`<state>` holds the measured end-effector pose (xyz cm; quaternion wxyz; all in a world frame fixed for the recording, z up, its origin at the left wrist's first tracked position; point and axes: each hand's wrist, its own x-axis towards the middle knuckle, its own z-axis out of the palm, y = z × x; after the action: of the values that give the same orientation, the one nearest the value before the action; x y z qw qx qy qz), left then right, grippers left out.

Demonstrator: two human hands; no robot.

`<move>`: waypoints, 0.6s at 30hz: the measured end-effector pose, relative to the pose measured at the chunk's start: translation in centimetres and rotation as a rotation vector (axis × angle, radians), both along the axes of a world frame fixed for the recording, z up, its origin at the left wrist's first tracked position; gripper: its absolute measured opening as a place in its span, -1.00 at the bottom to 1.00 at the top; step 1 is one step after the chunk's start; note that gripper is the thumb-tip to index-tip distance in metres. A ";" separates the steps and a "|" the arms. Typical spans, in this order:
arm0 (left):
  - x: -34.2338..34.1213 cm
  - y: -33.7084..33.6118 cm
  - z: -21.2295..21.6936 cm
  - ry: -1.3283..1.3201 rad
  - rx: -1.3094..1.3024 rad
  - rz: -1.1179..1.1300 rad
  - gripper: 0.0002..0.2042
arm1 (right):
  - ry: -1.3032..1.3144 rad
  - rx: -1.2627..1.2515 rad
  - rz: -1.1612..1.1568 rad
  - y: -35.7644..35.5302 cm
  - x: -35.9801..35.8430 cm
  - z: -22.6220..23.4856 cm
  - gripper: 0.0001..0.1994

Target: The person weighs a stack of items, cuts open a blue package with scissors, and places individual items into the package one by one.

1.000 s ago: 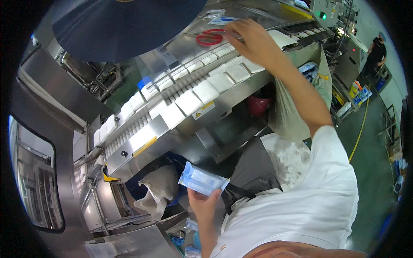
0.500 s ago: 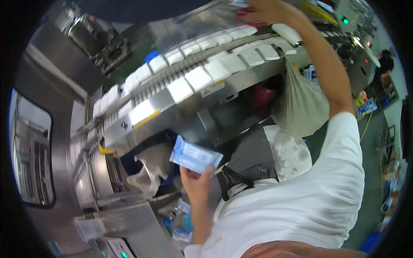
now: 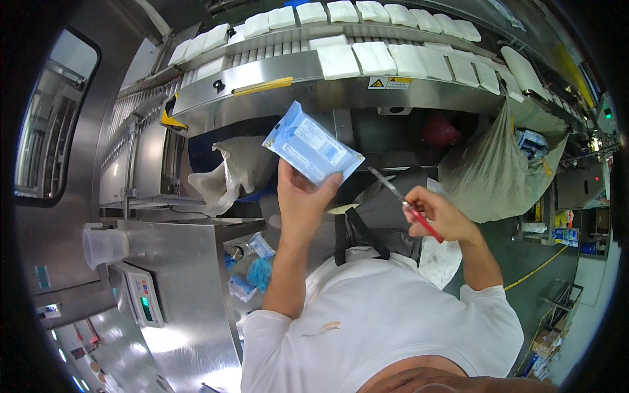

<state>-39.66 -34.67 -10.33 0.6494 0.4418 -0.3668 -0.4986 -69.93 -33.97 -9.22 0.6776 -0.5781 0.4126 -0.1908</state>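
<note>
My left hand (image 3: 308, 190) grips a sealed pale blue soft pack of wipes (image 3: 313, 145) by its lower edge. The pack is tilted, its printed back with a barcode facing up. To the right, my right hand (image 3: 436, 213) is closed round red-handled scissors (image 3: 419, 219), seen edge-on. Their slim metal blades point up and left toward the pack, with a gap between tip and pack.
Ahead runs a steel roller conveyor (image 3: 262, 82) lined with white folded stacks (image 3: 373, 59). A cloth sack (image 3: 485, 177) hangs at its right. On the left, a steel table (image 3: 177, 262) carries a scale (image 3: 143, 295) and clear plastic jug (image 3: 105, 245). Blue packs (image 3: 242, 288) lie beside it.
My right hand has come back from the far side of the conveyor, bringing the scissors near the pack. The left hand still holds the pack, now tilted differently. The view has turned.
</note>
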 end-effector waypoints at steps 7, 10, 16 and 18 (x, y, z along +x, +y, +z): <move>-0.2 0.6 1.2 -0.011 0.043 -0.020 -0.30 | 0.041 -0.055 0.100 -1.0 2.1 -0.6 -0.55; -0.1 0.7 0.8 -0.022 0.045 -0.024 -0.29 | 0.042 -0.065 0.065 -1.0 2.3 -0.8 -0.62; -0.5 0.6 0.2 -0.012 0.055 -0.027 -0.31 | 0.090 -0.007 0.027 -0.4 2.1 0.4 -0.68; -0.3 0.6 -0.2 -0.024 0.078 0.007 -0.31 | 0.137 0.007 0.028 -0.2 1.6 0.1 -0.68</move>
<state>-39.98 -34.07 -10.56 0.6290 0.4743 -0.3531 -0.5048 -68.34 -34.14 -9.12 0.6524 -0.5932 0.4505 -0.1398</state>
